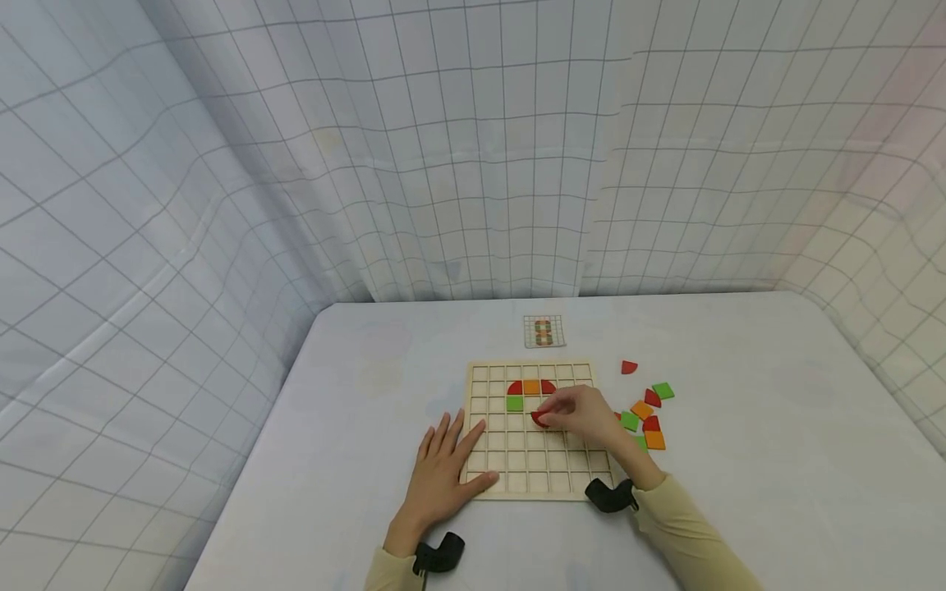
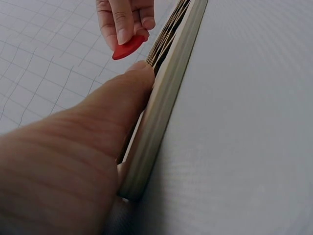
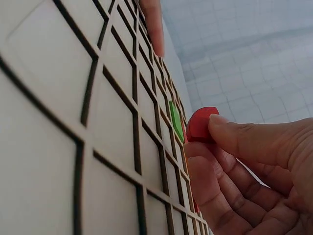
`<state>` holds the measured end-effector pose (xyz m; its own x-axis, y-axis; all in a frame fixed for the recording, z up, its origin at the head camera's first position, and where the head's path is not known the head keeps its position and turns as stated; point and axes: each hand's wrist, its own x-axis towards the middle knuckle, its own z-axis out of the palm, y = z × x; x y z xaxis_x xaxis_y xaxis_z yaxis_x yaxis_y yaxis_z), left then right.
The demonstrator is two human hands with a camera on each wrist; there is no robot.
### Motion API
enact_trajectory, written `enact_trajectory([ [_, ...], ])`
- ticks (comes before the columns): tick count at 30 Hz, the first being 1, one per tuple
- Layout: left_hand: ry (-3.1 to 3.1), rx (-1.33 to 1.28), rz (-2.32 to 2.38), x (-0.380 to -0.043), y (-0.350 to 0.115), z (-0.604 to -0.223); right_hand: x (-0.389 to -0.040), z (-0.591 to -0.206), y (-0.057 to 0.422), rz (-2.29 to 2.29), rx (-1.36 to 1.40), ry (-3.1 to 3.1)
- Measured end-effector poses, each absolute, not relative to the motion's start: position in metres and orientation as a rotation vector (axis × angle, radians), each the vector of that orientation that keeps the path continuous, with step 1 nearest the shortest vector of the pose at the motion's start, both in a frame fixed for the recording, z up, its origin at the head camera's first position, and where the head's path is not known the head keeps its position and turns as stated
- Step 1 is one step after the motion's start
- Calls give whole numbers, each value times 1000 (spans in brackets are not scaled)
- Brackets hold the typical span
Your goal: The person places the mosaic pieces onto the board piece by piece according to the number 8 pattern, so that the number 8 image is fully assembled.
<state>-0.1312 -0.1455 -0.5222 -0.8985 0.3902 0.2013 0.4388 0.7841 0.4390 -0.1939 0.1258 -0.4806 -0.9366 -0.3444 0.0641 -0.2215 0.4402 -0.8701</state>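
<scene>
A person in pale yellow sleeves (image 1: 687, 533) works at a white table (image 1: 347, 460). The right hand (image 1: 584, 414) pinches a red quarter-circle tile (image 1: 539, 419) between thumb and fingers, holding it just above the middle of a square wooden grid board (image 1: 517, 461). The left hand (image 1: 441, 476) grasps nothing: its fingers are spread and it rests at the board's near left side, thumb lying over the edge onto the grid.

In the far part of the grid, a row of three tiles runs left to right: a red left quarter-circle (image 1: 515, 387), an orange square (image 1: 531, 387) and a red right quarter-circle (image 1: 548, 387). A green square (image 1: 514, 403) sits on the near side of the left one. The held tile is nearer and to the right of this green square.

Beyond the board's far edge lies a small pattern card (image 1: 544, 332) with a gridded design. To the right of the board are scattered loose tiles (image 1: 641, 410) in red, orange and green, some partly hidden by the right arm. A white curtain (image 1: 473, 164) with dark grid lines hangs behind the table.
</scene>
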Motion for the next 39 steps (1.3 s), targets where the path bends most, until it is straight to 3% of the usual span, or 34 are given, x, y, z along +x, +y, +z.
enact_trajectory([
  [14, -2848, -681, -720, -131, -145, -523, -198, -492, 87, -1446, -532, 2627],
  [39, -2861, -666, -733, -131, -145, -522, -196, -490, 85, -1345, -497, 2720],
])
